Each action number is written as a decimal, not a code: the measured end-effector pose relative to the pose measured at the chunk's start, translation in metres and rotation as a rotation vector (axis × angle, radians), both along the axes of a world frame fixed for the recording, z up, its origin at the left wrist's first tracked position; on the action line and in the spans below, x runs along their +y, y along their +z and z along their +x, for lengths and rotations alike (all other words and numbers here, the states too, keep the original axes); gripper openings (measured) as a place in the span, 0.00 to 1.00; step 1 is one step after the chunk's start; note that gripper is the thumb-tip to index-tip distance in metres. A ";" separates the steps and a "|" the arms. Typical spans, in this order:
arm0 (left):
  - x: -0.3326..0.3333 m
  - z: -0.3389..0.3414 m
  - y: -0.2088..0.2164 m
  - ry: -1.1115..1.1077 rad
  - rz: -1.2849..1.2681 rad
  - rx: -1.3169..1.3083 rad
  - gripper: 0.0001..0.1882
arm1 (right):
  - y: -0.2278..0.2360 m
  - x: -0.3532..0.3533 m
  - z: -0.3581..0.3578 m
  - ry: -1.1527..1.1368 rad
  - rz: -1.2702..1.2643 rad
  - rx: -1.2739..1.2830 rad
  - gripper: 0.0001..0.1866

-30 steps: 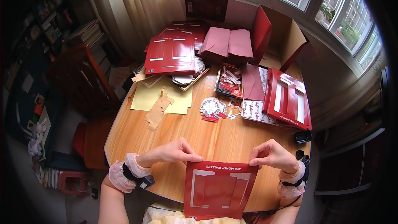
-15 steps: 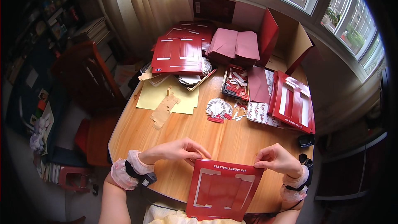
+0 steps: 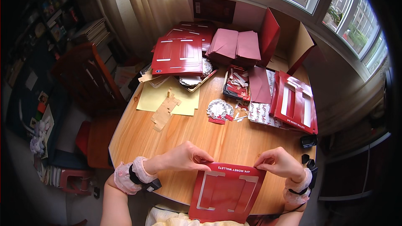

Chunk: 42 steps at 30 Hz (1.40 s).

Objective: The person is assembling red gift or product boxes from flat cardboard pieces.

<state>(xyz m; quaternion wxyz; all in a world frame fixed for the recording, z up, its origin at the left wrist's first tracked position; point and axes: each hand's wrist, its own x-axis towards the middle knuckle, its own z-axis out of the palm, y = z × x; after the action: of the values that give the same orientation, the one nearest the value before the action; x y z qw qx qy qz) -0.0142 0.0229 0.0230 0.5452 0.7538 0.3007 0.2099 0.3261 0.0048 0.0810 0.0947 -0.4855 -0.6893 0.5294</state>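
A flat red cardboard sleeve (image 3: 228,192) with a rectangular cut-out window stands tilted at the table's near edge, its lower end by my lap. My left hand (image 3: 188,157) pinches its upper left corner between thumb and fingers. At the upper right corner, my right hand (image 3: 278,163) holds the same sleeve in a pinch. Red card shows behind the window.
Red cardboard sleeves are stacked at the back left (image 3: 178,54) and right (image 3: 295,104). Pink envelopes (image 3: 222,44) stand before an open carton (image 3: 289,42). A tray of small red and white pieces (image 3: 236,84), round patterned tags (image 3: 220,109) and yellow sheets (image 3: 144,98) lie mid-table.
My left hand has shifted slightly right along the sleeve's top edge, its fingers closing onto the corner. The sleeve's top edge has dipped slightly. My right hand keeps its pinch.
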 end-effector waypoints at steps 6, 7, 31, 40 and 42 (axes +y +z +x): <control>-0.002 0.002 0.004 -0.021 0.062 0.009 0.17 | 0.019 -0.015 -0.013 0.183 0.407 -0.173 0.11; -0.004 0.003 0.004 -0.009 0.088 0.007 0.17 | 0.023 -0.017 -0.015 0.182 0.407 -0.172 0.11; -0.011 0.009 0.003 -0.062 0.250 0.022 0.15 | 0.020 -0.034 -0.040 0.210 0.578 -0.310 0.13; -0.012 0.017 0.004 -0.111 0.112 -0.062 0.17 | 0.021 -0.034 -0.041 0.242 0.550 -0.298 0.12; -0.012 0.017 0.005 -0.106 0.133 -0.074 0.17 | 0.023 -0.035 -0.040 0.197 0.553 -0.261 0.12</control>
<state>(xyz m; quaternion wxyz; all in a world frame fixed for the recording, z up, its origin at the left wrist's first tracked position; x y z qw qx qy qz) 0.0032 0.0112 0.0278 0.5149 0.7950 0.2256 0.2278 0.2860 -0.0304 0.1037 0.0822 -0.4362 -0.8570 0.2617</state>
